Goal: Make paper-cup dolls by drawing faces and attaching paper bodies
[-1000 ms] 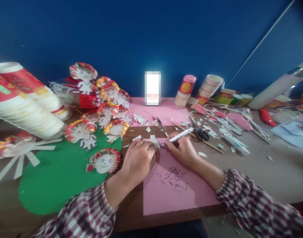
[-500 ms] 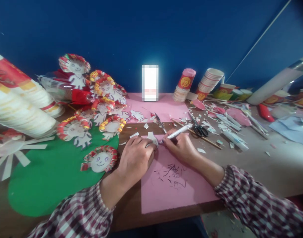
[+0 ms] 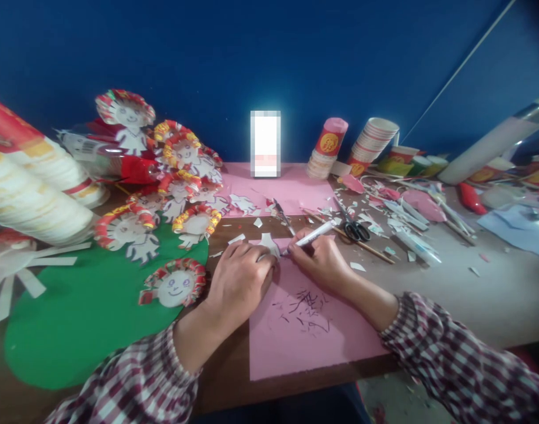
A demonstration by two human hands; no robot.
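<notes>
A white marker pen (image 3: 315, 234) is held in my right hand (image 3: 326, 263), its tip low beside a small white paper cutout (image 3: 268, 242). My left hand (image 3: 240, 277) presses that cutout down on a pink sheet (image 3: 276, 352), its fingers curled over and hiding most of it. Dark pen strokes mark the pink sheet just below the hands. Left of my left hand, a round paper face (image 3: 176, 288) with a smile and a red-and-white curled rim rests on a green sheet (image 3: 88, 330).
Several paper dolls with curled rims (image 3: 181, 150) are heaped at the back left, near stacked paper cups (image 3: 31, 194). Black-handled scissors (image 3: 355, 228), a pen (image 3: 283, 215), a wooden stick (image 3: 375, 250) and paper scraps lie beyond my right hand. More cup stacks (image 3: 375, 141) stand behind.
The view has shifted slightly, so things at the left sit a little further left. Both hands keep nearly the same place and hold, marker tip still by the cutout.
</notes>
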